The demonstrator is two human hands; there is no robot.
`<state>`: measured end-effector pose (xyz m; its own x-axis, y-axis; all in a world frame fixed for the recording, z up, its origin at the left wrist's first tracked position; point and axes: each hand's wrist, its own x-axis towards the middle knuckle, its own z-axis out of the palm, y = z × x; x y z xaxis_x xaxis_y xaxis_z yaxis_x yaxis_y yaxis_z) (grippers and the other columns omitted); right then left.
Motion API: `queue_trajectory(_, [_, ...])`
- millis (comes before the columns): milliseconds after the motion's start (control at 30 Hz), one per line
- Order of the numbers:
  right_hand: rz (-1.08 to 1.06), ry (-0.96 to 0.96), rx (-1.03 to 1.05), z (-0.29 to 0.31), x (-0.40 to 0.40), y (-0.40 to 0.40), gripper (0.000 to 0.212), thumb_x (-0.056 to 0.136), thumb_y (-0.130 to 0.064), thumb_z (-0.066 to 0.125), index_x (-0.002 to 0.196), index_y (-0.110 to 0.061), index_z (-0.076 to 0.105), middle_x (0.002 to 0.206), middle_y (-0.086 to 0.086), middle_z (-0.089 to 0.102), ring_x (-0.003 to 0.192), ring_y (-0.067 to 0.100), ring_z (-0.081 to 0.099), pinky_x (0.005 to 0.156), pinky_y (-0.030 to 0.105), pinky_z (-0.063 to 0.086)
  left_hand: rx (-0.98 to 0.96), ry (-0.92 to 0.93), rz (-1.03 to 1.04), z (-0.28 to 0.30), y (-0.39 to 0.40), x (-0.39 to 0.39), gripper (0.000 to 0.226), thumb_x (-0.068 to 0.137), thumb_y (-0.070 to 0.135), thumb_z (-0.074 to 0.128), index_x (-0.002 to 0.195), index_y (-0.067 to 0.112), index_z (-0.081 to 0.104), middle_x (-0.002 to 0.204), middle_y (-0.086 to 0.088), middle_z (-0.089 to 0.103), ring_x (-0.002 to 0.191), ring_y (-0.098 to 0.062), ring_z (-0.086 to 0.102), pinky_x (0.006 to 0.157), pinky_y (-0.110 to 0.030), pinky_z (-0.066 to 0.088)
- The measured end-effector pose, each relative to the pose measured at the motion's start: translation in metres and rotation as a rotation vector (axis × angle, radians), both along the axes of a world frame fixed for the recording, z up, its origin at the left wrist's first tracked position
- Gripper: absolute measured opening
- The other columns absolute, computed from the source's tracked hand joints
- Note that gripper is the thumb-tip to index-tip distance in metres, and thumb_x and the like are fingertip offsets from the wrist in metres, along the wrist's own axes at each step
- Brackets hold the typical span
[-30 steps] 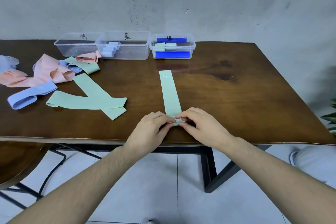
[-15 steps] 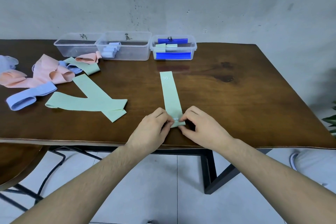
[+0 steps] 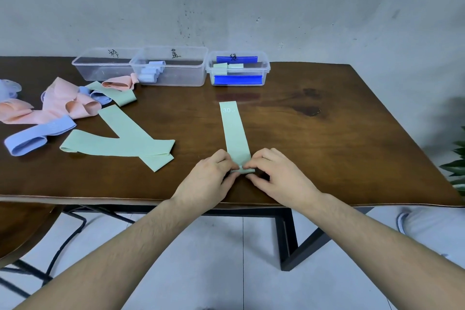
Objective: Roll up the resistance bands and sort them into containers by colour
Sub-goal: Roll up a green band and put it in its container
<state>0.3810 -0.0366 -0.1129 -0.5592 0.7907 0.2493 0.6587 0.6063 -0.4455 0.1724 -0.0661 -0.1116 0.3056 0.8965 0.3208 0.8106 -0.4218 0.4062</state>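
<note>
While the green band (image 3: 234,133) lay flat along the bench (image 3: 327,148), its near end was pinched into a small roll by the left hand (image 3: 208,181) and the right hand (image 3: 279,176), fingers curled on it. Three clear containers (image 3: 168,68) were lined up at the far edge, with loose green, pink and blue bands (image 3: 75,113) spread to the left.

My left hand (image 3: 210,178) and right hand (image 3: 279,176) pinch the rolled near end of a green band (image 3: 235,133) lying flat on the table (image 3: 327,158), three tubs beyond.
</note>
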Motion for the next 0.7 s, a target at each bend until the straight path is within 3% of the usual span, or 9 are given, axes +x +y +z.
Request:
queue_trajectory(200, [0.008, 0.024, -0.01, 0.0003, -0.0027, 0.004, 0.02, 0.096, -0.025, 0.065, 0.115, -0.025, 0.072, 0.109, -0.018, 0.056, 0.102, 0.002, 0.048, 0.091, 0.021, 0.046, -0.054, -0.049, 0.011, 0.0002, 0.0016, -0.0022, 0.023, 0.096, 0.03, 0.062, 0.111, 0.017, 0.073, 0.102, 0.009, 0.058, 0.081, -0.005, 0.054, 0.076, -0.013, 0.041])
queue_trajectory(333, [0.006, 0.061, -0.019, -0.0015, -0.0023, 0.0041, 0.019, 0.095, -0.025, 0.067, 0.113, -0.026, 0.072, 0.108, -0.018, 0.058, 0.102, 0.002, 0.051, 0.09, 0.017, 0.045, -0.079, -0.049, -0.007, 0.0017, 0.0037, -0.0055, 0.025, 0.097, 0.032, 0.061, 0.115, 0.018, 0.073, 0.106, 0.009, 0.061, 0.092, -0.007, 0.059, 0.082, -0.013, 0.045])
queue_trajectory(500, [0.001, 0.072, -0.028, -0.0028, -0.0014, 0.0014, 0.02, 0.095, -0.026, 0.068, 0.114, -0.028, 0.071, 0.106, -0.023, 0.055, 0.1, -0.008, 0.049, 0.082, 0.004, 0.037, -0.048, -0.051, -0.025, -0.0023, 0.0002, -0.0075, 0.024, 0.096, 0.029, 0.062, 0.115, 0.018, 0.072, 0.105, 0.008, 0.062, 0.09, -0.006, 0.06, 0.081, -0.011, 0.043])
queue_trajectory(600, [-0.017, 0.066, -0.045, -0.0033, -0.0021, 0.002, 0.018, 0.096, -0.03, 0.066, 0.114, -0.029, 0.071, 0.105, -0.023, 0.055, 0.097, -0.013, 0.047, 0.078, 0.004, 0.035, -0.037, -0.077, -0.021, -0.0012, 0.0006, -0.0082, 0.021, 0.096, 0.028, 0.063, 0.112, 0.018, 0.072, 0.104, 0.008, 0.065, 0.091, -0.006, 0.059, 0.081, -0.014, 0.045])
queue_trajectory(700, [-0.034, 0.078, -0.053, -0.0046, -0.0021, 0.0031, 0.016, 0.096, -0.032, 0.065, 0.112, -0.03, 0.071, 0.105, -0.021, 0.057, 0.099, -0.004, 0.049, 0.082, 0.009, 0.037, -0.038, -0.081, -0.025, -0.0002, 0.0036, -0.0073, 0.018, 0.096, 0.028, 0.063, 0.108, 0.018, 0.073, 0.103, 0.009, 0.062, 0.09, -0.004, 0.057, 0.08, -0.009, 0.043])
